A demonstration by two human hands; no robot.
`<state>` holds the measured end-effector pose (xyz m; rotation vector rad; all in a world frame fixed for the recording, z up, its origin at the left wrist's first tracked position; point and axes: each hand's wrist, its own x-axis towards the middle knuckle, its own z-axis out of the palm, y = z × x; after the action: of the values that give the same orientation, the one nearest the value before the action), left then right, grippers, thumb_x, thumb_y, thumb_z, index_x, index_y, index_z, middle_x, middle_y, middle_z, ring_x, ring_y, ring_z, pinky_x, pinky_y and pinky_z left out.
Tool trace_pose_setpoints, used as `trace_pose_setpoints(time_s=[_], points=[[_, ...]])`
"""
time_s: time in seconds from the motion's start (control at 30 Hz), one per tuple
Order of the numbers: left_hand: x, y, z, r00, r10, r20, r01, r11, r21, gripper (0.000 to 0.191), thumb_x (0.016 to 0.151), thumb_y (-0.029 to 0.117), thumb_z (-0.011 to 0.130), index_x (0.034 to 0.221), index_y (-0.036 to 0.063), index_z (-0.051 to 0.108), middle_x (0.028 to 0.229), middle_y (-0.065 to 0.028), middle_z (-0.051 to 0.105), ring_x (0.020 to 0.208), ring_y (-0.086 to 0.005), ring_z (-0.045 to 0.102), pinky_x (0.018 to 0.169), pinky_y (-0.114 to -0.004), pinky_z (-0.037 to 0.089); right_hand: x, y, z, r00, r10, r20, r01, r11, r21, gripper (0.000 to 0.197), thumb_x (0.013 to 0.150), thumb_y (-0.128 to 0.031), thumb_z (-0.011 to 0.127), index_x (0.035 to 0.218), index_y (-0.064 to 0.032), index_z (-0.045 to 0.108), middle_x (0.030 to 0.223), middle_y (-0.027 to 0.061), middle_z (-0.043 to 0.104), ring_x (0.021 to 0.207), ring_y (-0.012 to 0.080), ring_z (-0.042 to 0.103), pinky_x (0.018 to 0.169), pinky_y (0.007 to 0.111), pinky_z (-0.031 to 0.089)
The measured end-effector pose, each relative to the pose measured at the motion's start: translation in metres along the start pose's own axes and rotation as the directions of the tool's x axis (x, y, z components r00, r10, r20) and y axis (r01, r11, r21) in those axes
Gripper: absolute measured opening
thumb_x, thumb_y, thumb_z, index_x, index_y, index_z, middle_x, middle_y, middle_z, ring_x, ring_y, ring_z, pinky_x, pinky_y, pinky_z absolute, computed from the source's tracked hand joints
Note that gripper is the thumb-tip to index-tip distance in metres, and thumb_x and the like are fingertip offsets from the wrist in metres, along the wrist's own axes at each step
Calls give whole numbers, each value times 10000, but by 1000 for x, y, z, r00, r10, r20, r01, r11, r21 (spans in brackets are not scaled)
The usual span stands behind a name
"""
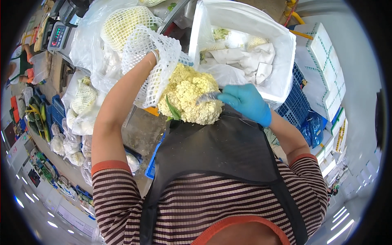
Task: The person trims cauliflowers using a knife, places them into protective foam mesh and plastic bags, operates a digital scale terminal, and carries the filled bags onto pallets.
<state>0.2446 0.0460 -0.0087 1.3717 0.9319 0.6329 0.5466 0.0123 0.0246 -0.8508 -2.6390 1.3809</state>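
A large, pale yellow cauliflower with a green leaf at its side is held up before my black apron. My left hand reaches to its far side under a white foam net. The net drapes over that wrist and covers most of the hand, so the fingers' grip is hidden. In my right hand, gloved in blue, is a knife. Its motion-blurred blade lies across the right part of the curds.
A white foam box holding trimmings and paper stands beyond the cauliflower. Netted cauliflower lies in plastic at the far left, near a digital scale. White boxes are stacked at right. Another person's orange-gloved hands show at far left.
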Motion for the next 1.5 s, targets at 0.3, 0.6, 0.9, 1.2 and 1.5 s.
trace_pose_setpoints(time_s=[0.3, 0.6, 0.9, 1.2, 1.5], points=[[-10, 2, -2, 1000, -6, -23, 6, 1000, 0, 521, 899, 277, 578, 1334, 4, 491, 1294, -121, 550, 1209, -228, 497, 1067, -353, 352, -6, 0, 9, 1000, 15, 17, -18, 982, 189, 278, 918, -362, 597, 888, -92, 660, 751, 111, 611, 621, 315, 590, 579, 368, 463], [-5, 0, -5, 1000, 8, -18, -8, 1000, -6, 520, 897, 263, 581, 1338, 6, 483, 1299, -121, 547, 1214, -228, 494, 1070, -353, 352, -12, 6, 11, 995, 40, 93, -49, 994, 100, 266, 925, -324, 603, 900, -64, 654, 722, 155, 600, 590, 333, 553, 567, 364, 455], [-9, 0, 0, 999, 3, -33, -3, 1000, 2, 519, 896, 248, 583, 1343, 7, 476, 1303, -120, 544, 1219, -227, 491, 1073, -353, 351, 0, -5, 10, 995, 4, 100, -9, 999, 47, 232, 925, -344, 574, 910, -130, 662, 740, 120, 625, 644, 322, 614, 582, 389, 492], [-7, -2, 0, 999, 5, -48, -5, 1000, 4, 519, 894, 234, 586, 1348, 9, 468, 1307, -119, 541, 1224, -226, 488, 1076, -353, 351, -6, -22, 6, 990, -93, 107, 104, 989, -105, 290, 913, -373, 591, 843, -96, 635, 725, 94, 605, 607, 305, 583, 547, 369, 464], [-12, -3, -8, 996, 10, -85, -12, 1000, -19, 520, 893, 220, 588, 1352, 10, 461, 1311, -119, 538, 1228, -226, 485, 1079, -352, 350, -4, -27, -6, 953, -157, 258, 188, 977, -98, 283, 934, -377, 546, 820, -126, 611, 721, 121, 599, 652, 298, 609, 579, 371, 483]])
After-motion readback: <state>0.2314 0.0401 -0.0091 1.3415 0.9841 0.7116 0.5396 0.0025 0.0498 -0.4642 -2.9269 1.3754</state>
